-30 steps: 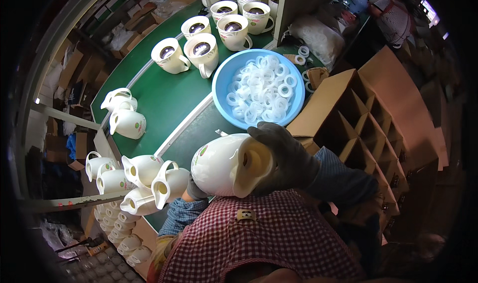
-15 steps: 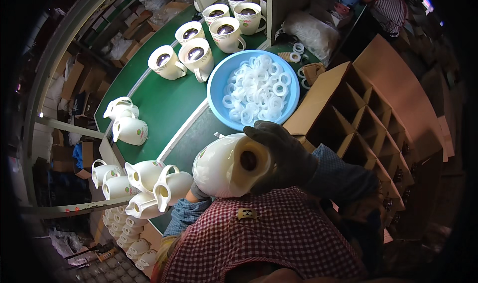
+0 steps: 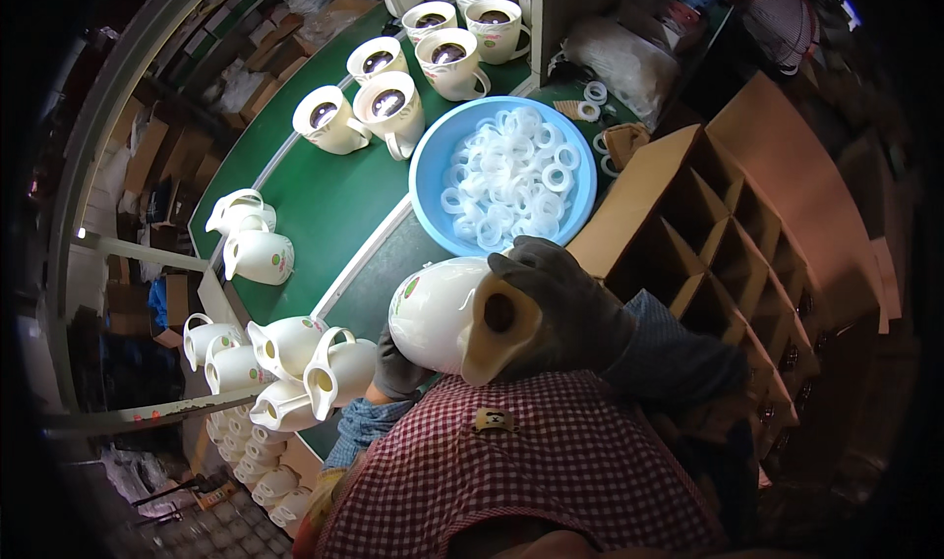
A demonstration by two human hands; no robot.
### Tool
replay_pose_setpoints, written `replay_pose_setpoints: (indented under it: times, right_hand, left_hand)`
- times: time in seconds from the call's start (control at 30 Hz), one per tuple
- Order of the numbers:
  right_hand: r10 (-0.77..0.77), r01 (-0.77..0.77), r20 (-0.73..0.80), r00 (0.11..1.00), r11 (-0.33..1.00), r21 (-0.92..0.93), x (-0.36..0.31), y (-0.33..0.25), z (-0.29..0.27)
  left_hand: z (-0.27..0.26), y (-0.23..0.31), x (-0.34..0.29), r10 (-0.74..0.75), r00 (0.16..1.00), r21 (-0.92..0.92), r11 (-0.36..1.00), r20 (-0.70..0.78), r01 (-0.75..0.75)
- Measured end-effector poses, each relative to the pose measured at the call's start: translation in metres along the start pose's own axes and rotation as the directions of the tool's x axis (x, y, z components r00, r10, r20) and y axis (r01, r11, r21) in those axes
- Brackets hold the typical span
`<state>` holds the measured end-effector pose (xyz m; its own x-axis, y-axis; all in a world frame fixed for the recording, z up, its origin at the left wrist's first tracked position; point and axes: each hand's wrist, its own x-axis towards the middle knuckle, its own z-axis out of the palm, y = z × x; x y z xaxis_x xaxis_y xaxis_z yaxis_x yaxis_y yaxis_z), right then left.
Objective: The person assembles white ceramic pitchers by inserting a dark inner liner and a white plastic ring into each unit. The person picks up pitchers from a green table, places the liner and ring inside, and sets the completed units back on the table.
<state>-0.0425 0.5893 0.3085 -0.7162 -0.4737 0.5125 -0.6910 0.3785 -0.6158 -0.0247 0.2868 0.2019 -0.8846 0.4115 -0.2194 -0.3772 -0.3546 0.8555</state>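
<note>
We've got the white jug (image 3: 438, 318) tipped sideways over the near edge of the desk (image 3: 324, 210), left hand (image 3: 397, 364) grasping its body from below, right hand (image 3: 565, 303) gripping its mouth, seemingly to steady the opening facing us.

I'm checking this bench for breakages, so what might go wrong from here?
The white jug is tilted onto its side, the right hand at its mouth, the left hand partly hidden; its glossy body might slip in the gloves.
The blue basin sits just beyond the right hand, so a knock could scatter its loose rings.
Other jugs lie crowded together beside the left sleeve, where an elbow swing might chip them.
</note>
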Motion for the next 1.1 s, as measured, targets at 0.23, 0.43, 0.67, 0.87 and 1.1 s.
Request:
replay_pose_setpoints:
  times: [0.23,0.43,0.67,0.87,1.1]
  right_hand:
    - [0.021,-0.024,0.058,0.998,0.998,0.050,0.015,0.020,0.004]
    - [0.225,-0.227,-0.035,0.974,0.970,-0.085,-0.003,0.057,0.013]
    - [0.201,-0.185,0.140,0.969,0.975,-0.122,0.020,0.052,0.025]
    - [0.321,-0.285,0.103,0.942,0.922,-0.263,0.024,0.036,0.018]
    - [0.411,-0.411,-0.071,0.909,0.854,-0.321,0.013,0.027,-0.010]
  left_hand:
    - [-0.035,0.036,-0.020,0.131,0.990,0.467,0.879,-0.041,-0.097]
    - [-0.161,0.147,0.039,0.301,0.897,0.417,0.896,-0.322,-0.151]
    - [-0.323,0.199,0.196,0.538,0.784,0.895,-0.112,-0.311,0.432]
    - [-0.362,0.204,0.267,0.431,0.826,0.810,-0.292,-0.364,0.509]
    - [-0.374,0.228,0.316,0.121,0.893,0.888,-0.111,-0.434,0.446]
